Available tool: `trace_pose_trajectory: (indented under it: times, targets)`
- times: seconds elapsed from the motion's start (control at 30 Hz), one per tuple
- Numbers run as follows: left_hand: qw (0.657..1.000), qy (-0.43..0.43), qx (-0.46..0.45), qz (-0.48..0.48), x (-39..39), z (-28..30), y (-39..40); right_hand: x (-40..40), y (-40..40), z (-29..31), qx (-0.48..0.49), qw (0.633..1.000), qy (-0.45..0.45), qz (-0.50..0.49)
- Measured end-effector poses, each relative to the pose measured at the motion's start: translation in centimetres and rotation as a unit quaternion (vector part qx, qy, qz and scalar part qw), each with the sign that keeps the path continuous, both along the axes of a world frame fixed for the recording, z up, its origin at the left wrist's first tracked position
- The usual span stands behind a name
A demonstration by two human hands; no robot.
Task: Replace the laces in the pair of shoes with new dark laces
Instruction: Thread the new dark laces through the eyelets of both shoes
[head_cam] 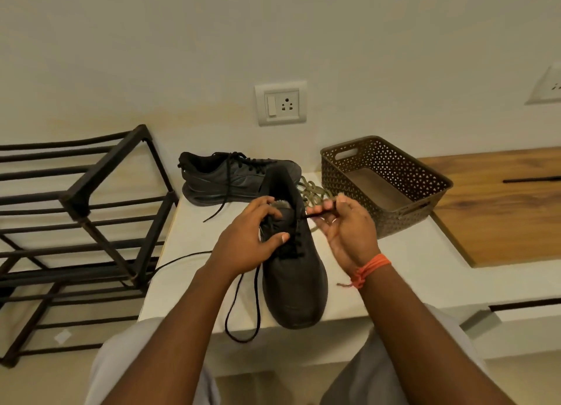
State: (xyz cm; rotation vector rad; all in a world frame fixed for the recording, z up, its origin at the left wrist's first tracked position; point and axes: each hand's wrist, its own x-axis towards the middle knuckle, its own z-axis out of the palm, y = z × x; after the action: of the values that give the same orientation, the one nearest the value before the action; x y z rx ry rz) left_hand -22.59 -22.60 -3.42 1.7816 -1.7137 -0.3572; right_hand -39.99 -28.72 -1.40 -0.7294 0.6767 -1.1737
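A dark grey shoe (296,286) lies toe towards me on the white ledge (194,283). My left hand (247,240) grips its left side near the tongue. My right hand (346,225) pinches one end of the dark lace (315,214), pulled out to the right of the upper eyelets. The lace's other end hangs in a loop (243,322) over the ledge's front edge. A second dark shoe (230,180) lies on its side behind, threaded with a dark lace whose ends trail loose. Olive-beige old laces (315,192) lie bunched behind the near shoe.
A brown perforated basket (391,162) stands on the ledge at the right. A black metal shoe rack (79,222) stands to the left. A wall socket (280,102) sits on the wall behind. A wooden top (501,204) extends right.
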Motion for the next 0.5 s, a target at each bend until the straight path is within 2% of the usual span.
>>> trace_pose_trajectory:
  times: [0.03, 0.07, 0.1, 0.13, 0.17, 0.2, 0.27, 0.3, 0.33, 0.37, 0.43, 0.5]
  targets:
    - [1.000, 0.002, 0.001, -0.001, 0.1, 0.0, 0.1, -0.7, 0.1, 0.4, -0.046, 0.998, 0.050, 0.000]
    - [1.000, 0.012, 0.001, 0.000, 0.1, -0.3, 0.5, -1.6, 0.5, 0.4, -0.132, 0.975, 0.177, -0.011]
    - [1.000, 0.024, -0.003, -0.001, 0.4, 0.0, 0.2, -2.3, 0.3, 0.6, -0.238, 0.913, 0.330, -0.016]
    - [0.999, 0.041, 0.001, 0.000, 0.3, -0.4, 1.0, -3.2, 1.1, 0.1, -0.321, 0.824, 0.466, 0.010]
    - [0.999, 0.051, 0.000, 0.002, 0.5, -0.2, 0.9, -3.7, 1.1, -0.2, -0.370, 0.738, 0.561, 0.062]
    - [0.999, 0.048, 0.002, 0.001, 0.6, 0.0, 0.8, -4.5, 1.0, -0.6, -0.371, 0.663, 0.636, 0.138]
    - [0.998, 0.050, 0.030, 0.000, 0.5, 0.5, 0.8, -6.2, 1.4, -1.3, -0.304, 0.503, 0.755, 0.292]
    - [0.997, 0.054, 0.049, -0.003, 0.4, 0.7, 0.9, -7.0, 1.7, -1.5, -0.273, 0.453, 0.777, 0.340]
    - [0.996, 0.063, 0.066, -0.003, 0.3, 0.7, 0.9, -7.7, 1.8, -1.4, -0.250, 0.451, 0.777, 0.359]
    - [0.995, 0.070, 0.074, -0.002, 0.2, 0.8, 1.0, -8.2, 1.8, -1.5, -0.238, 0.486, 0.759, 0.361]
    - [0.995, 0.066, 0.079, 0.014, 0.2, 0.6, 1.1, -8.6, 2.1, -1.6, -0.218, 0.597, 0.698, 0.329]
    - [0.996, 0.020, 0.077, 0.045, 0.6, 0.5, 1.6, -8.0, 2.3, -1.7, -0.227, 0.664, 0.658, 0.273]
